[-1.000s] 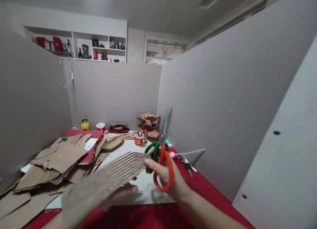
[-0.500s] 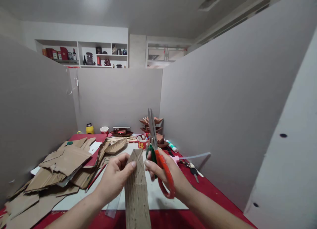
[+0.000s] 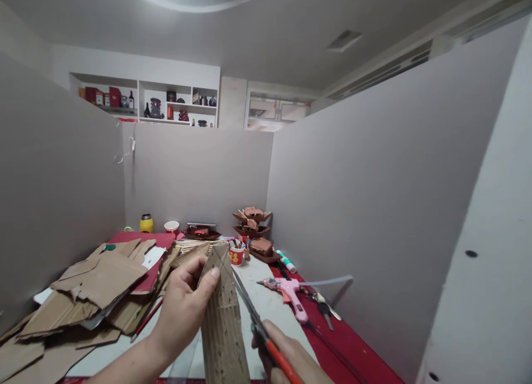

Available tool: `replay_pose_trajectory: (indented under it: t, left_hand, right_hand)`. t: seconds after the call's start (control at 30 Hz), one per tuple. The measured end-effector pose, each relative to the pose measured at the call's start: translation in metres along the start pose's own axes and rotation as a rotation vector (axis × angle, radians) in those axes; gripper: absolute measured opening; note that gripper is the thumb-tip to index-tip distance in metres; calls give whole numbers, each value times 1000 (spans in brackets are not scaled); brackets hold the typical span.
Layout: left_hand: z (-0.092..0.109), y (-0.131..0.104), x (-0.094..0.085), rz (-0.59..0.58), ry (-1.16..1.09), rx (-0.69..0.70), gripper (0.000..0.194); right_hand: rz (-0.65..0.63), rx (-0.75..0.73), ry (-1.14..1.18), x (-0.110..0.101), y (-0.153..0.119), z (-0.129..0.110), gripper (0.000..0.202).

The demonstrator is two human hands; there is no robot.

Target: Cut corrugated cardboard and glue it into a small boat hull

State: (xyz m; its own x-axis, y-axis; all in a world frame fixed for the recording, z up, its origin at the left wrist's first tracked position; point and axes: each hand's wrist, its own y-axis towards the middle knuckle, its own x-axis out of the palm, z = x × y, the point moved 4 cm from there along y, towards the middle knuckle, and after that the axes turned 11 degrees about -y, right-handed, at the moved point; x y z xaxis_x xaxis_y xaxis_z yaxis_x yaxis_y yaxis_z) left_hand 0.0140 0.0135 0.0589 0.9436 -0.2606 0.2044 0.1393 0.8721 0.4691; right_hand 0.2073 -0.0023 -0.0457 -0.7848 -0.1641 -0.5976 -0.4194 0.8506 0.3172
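Note:
My left hand [image 3: 189,292] pinches the upper left edge of a long cardboard strip [image 3: 224,328], thumb on its face. The strip is held upright, ribbed and speckled, with drawn lines near its top end. In my right hand [image 3: 286,351] is a pair of scissors [image 3: 253,312] with red-orange and green handles. Their blades point up and to the left, close to the strip's right edge; whether they touch it I cannot tell. Part of the handles and the lower end of the strip are cut off by the bottom of the view.
Cardboard scraps [image 3: 95,278] are heaped at left. A pink glue gun [image 3: 291,295] lies at right beside keys [image 3: 326,312]. Behind stand a red paper cup [image 3: 236,255], brown model boats [image 3: 251,223] and a yellow jar [image 3: 146,223]. Grey partitions [image 3: 199,173] enclose the table.
My right hand has moved down with the scissors, whose blades now tilt left toward the strip. The strip and my left hand have shifted slightly left, and the camera view has tilted up.

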Motion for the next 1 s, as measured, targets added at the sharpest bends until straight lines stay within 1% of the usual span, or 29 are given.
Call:
replay_pose_trajectory:
  t: [0.13,0.27,0.43,0.6,0.73,0.87,1.0]
  left_hand:
    - [0,-2,3,-18,11,9,20]
    - [-2,-3,5,-46,0,-9,20]
    - [-10,-1,4,-58,-66,-58,21]
    - [-16,-1,1,-48,-103,-98,22]
    - [-17,-1,1,-56,-103,-104,24]
    - [-19,-1,0,-66,-94,-110,24]
    - [-21,-1,-2,-54,-73,-106,24]
  right_hand:
    - [1,-5,-63,1,4,0,45]
    - [0,-7,-73,1,6,1,44]
    - [-37,-40,-45,3,6,-2,50]
    - [-68,-77,-10,7,8,-5,61]
    - [-45,-96,-40,8,9,-5,60]
    - [-36,-43,7,10,8,-5,61]
    - [4,-30,51,8,6,-12,60]
